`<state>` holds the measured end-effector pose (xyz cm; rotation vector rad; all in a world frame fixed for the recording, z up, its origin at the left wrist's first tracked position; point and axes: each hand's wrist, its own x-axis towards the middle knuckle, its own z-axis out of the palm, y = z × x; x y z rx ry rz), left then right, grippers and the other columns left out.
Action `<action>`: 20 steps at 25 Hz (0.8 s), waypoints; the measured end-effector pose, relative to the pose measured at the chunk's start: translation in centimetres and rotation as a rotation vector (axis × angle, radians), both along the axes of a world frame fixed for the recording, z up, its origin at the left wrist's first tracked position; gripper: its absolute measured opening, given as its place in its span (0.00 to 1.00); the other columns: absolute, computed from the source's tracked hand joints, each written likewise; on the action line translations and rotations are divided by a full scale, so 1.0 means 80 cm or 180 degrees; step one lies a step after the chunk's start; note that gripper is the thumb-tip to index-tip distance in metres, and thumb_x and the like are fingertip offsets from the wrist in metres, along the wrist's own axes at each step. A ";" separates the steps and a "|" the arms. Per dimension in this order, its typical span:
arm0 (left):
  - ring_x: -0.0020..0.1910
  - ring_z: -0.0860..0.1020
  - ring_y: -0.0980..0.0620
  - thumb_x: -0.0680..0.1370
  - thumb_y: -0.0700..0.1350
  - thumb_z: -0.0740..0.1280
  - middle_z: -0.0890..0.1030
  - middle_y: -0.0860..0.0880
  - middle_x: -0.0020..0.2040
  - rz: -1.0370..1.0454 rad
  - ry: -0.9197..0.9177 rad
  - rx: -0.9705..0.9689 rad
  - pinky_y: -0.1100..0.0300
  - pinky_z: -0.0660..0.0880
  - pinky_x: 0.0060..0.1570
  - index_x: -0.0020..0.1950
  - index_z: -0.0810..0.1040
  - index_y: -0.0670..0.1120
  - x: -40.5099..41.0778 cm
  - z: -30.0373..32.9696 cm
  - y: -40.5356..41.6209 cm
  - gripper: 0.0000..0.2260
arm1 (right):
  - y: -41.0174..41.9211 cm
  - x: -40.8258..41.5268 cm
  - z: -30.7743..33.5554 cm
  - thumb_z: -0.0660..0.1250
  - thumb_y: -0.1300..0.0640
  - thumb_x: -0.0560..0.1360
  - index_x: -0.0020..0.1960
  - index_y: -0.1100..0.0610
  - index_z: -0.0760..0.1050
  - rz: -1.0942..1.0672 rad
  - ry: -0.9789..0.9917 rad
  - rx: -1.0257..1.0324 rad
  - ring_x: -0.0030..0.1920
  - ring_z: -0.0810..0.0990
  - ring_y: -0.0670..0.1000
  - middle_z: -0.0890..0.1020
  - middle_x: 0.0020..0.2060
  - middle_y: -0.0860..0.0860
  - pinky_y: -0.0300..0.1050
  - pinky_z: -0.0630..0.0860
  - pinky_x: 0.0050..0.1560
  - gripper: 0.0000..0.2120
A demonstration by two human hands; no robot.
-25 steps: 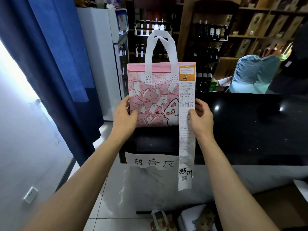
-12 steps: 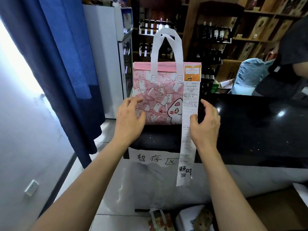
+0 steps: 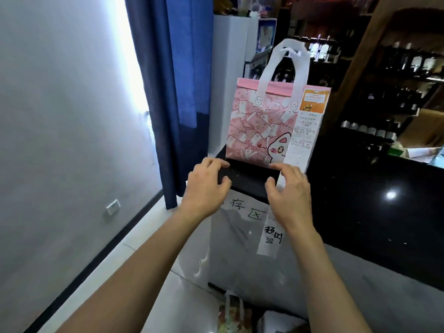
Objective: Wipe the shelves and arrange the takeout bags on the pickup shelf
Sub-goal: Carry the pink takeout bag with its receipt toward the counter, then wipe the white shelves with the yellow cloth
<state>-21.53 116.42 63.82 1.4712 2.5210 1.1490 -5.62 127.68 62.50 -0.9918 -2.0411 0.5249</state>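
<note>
Glossy black stone forms the counter (image 3: 360, 212), the landmark for everything here. Nearest the camera, below the counter's front edge, the tops of other bags (image 3: 231, 311) show on the pale floor, blurred and cut off by the frame.

Two bare forearms reach up toward the counter's left end. The left hand (image 3: 206, 186) sits at the counter's front left corner, its fingers loosely bent with the tips at the black edge, gripping nothing. The right hand (image 3: 289, 193) is just to the right of it, fingers relaxed and spread, in front of the long white receipt (image 3: 304, 131); whether the fingers actually touch the paper cannot be told. Neither hand is on the bag.

A white paper sign (image 3: 242, 209) with handwritten characters is stuck to the counter's front face, partly hidden behind the hands. The receipt's lower end hangs past the counter edge and below the sign.

The pink takeout bag (image 3: 259, 126) stands upright on the counter's left end, just behind both hands, its white handles (image 3: 286, 66) raised and the receipt fixed along its right side under an orange label.

Behind the counter's left end are a white cabinet (image 3: 228, 51) and a blue curtain (image 3: 173, 92); behind its right part, dark wooden shelves hold bottles (image 3: 367, 131).
</note>
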 end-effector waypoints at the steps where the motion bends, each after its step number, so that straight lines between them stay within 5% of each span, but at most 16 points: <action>1: 0.58 0.74 0.49 0.79 0.46 0.64 0.76 0.51 0.62 0.0125 -0.0026 -0.0037 0.49 0.72 0.62 0.64 0.77 0.51 0.011 -0.003 -0.016 0.14 | -0.008 0.004 -0.002 0.66 0.54 0.78 0.63 0.48 0.77 0.0188 0.0014 -0.0032 0.61 0.72 0.46 0.78 0.60 0.44 0.49 0.69 0.67 0.14; 13: 0.61 0.74 0.51 0.80 0.46 0.63 0.79 0.52 0.60 0.1662 -0.0331 -0.0204 0.52 0.70 0.65 0.60 0.78 0.52 0.113 -0.015 -0.256 0.10 | -0.179 -0.020 -0.030 0.66 0.56 0.79 0.60 0.48 0.78 0.1973 -0.0095 -0.0389 0.57 0.71 0.44 0.77 0.54 0.42 0.53 0.73 0.65 0.11; 20: 0.62 0.73 0.52 0.80 0.49 0.62 0.78 0.53 0.63 0.2603 -0.0228 -0.0361 0.53 0.70 0.64 0.63 0.76 0.52 0.107 -0.007 -0.420 0.12 | -0.341 -0.102 -0.027 0.67 0.54 0.79 0.62 0.45 0.77 0.3423 -0.0326 -0.0443 0.60 0.77 0.50 0.78 0.60 0.45 0.53 0.78 0.59 0.13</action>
